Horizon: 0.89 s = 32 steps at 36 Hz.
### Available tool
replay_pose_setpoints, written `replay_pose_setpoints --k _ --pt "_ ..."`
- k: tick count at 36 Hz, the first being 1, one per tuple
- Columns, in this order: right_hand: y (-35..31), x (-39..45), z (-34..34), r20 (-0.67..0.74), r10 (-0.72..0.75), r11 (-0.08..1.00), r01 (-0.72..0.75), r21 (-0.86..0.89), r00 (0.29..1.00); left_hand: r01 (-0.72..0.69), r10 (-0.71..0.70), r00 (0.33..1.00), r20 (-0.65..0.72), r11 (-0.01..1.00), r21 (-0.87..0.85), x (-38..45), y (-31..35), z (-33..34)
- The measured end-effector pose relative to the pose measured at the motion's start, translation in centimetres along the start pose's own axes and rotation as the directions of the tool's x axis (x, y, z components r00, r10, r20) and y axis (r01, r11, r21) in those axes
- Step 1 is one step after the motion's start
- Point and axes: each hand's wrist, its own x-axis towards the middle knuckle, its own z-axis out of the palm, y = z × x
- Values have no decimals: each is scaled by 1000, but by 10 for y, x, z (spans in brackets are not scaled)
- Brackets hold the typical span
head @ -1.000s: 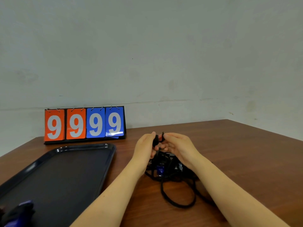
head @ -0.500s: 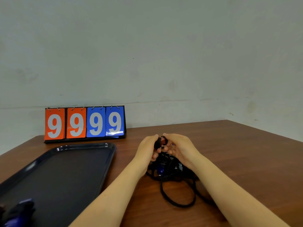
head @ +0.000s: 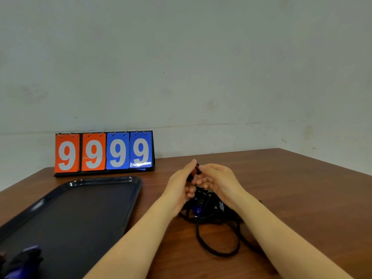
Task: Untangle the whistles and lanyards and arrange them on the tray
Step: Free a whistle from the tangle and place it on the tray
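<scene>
A tangle of black lanyards [head: 209, 214] lies on the brown table, with a blue whistle [head: 196, 210] showing inside it and one cord loop trailing toward me. Above the tangle, my left hand [head: 181, 186] and my right hand [head: 217, 183] meet and together pinch a small red-and-black whistle [head: 194, 171] lifted out of the pile. Its cord runs down into the tangle. The dark tray [head: 132, 184] lies to the left. A blue whistle with black lanyard [head: 22, 260] sits at the tray's near left corner, partly cut off by the frame.
A flip scoreboard [head: 103, 152] reading 9999 stands behind the tray against the wall. The table's right edge [head: 332, 162] runs diagonally past my right hand.
Both hands have stayed over the tangle, working the small red-and-black whistle between the fingertips. It has risen a little and more red shows now.
</scene>
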Motion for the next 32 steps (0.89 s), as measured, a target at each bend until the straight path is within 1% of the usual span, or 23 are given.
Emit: replay_pose_setpoints --k 5,10,13,17,19,23,26,32 --pt "1 0 1 21 29 1000 -29 -5 999 -30 37 995 -89 997 70 1 0 0" --pt "2 0 2 58 40 999 -41 30 998 -52 78 980 -181 988 144 3 -1 0" --pt "1 -1 2 81 26 999 -30 46 996 -51 74 980 -185 991 123 3 0 -2" --pt "1 -1 3 105 13 998 -19 54 994 -44 41 988 -148 999 -23 -1 1 -3" --pt "1 -1 3 104 6 999 -12 51 995 -41 31 989 -147 997 -64 -1 2 -2" --pt "-1 -3 5 88 -22 999 19 42 996 -45 37 985 -167 998 -48 -1 3 0" --pt "-2 -4 8 56 -28 1000 27 5 998 -47 42 984 -175 999 -26 -1 3 0" --pt "-2 -3 7 -14 11 999 -12 -39 1000 -70 68 980 -187 997 -7 2 1 1"
